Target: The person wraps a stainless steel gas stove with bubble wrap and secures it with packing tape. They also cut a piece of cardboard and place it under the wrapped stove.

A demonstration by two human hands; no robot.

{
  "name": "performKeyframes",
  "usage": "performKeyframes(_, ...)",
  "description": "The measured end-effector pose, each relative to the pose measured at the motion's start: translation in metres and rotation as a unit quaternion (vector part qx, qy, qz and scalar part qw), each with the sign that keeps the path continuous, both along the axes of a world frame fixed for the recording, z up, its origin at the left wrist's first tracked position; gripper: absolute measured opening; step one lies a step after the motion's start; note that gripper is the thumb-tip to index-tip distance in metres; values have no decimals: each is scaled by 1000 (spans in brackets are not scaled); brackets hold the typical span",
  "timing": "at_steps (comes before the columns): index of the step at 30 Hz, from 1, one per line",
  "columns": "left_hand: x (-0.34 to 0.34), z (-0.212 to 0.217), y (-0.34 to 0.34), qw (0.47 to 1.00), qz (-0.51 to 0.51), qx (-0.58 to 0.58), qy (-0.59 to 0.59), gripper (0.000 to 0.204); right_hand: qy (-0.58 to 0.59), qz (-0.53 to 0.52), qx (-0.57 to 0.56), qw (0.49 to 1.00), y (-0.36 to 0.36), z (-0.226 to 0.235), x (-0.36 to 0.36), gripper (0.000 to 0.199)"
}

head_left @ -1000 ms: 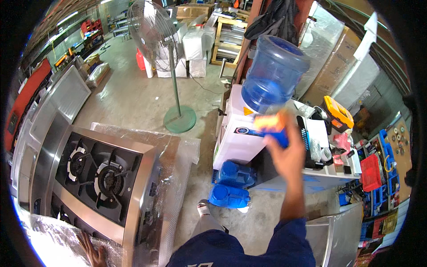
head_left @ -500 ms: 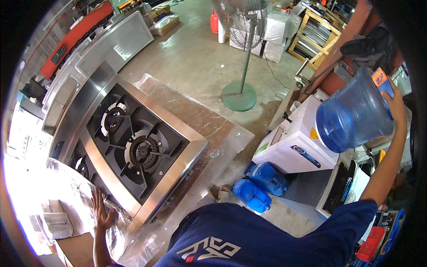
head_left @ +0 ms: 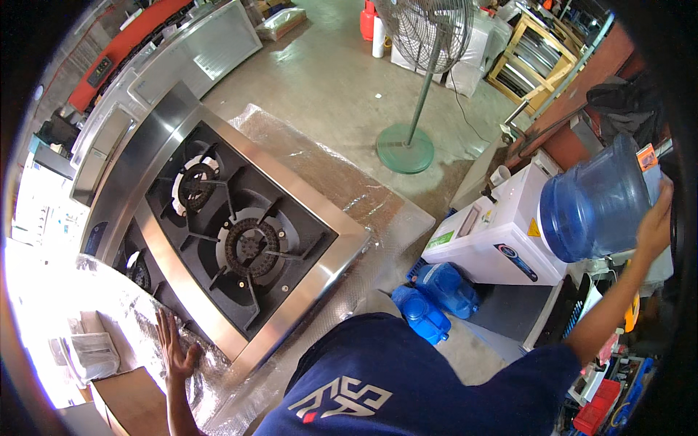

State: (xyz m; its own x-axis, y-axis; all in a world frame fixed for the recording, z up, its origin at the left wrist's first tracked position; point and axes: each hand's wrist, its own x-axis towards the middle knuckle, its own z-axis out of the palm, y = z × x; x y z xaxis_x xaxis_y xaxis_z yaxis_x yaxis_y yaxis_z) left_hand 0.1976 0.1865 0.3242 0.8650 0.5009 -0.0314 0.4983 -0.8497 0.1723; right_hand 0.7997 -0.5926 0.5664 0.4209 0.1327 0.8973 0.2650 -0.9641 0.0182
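My left hand (head_left: 175,354) is open with its fingers spread, over or against the clear bubble wrap (head_left: 211,356) at the near-left edge of a steel gas cooktop (head_left: 251,243). Black grates and round burners sit in the cooktop's dark top. On the far right, my right hand (head_left: 656,221) is raised beside the base of an upturned blue water bottle (head_left: 592,207). Against that base is a flat blue-grey thing (head_left: 653,187) bearing an orange label (head_left: 646,157). My right fingers are mostly hidden, so their grip is unclear.
The bottle stands on a white water dispenser (head_left: 502,243). Two blue jugs (head_left: 422,314) are on the floor beside it. Ahead stands a fan with a green base (head_left: 405,150). A cardboard box (head_left: 131,400) is at lower left, and a red tray (head_left: 598,407) at lower right.
The view has shifted, so the surroundings sit lower and further right. My right hand has come down a little relative to the orange label. My left hand stays spread near the cooktop.
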Motion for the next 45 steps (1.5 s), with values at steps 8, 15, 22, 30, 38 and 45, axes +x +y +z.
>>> performKeyframes(8, -12, 7, -18, 974, 143, 164, 63, 80, 609, 189, 454, 622, 289, -428, -30, 65)
performKeyframes(15, -20, 43, -70, 935, 284, 211, 29, 67, 660, -148, 707, 210, 266, -666, -7, 120)
performKeyframes(22, 67, 66, -73, 957, 225, 176, -52, 58, 594, 218, 749, 194, 303, -649, 88, 45)
performKeyframes(30, 310, 91, -178, 967, 57, -51, -243, 57, 577, 438, 574, 381, 328, -413, -20, 50)
performKeyframes(38, 429, 186, -277, 925, -285, -189, -163, 126, 835, 349, 372, 206, 387, -528, -166, 59)
performKeyframes(45, 348, 141, -301, 977, -212, -22, 22, 83, 867, 202, 455, 25, 416, -578, -181, 70)
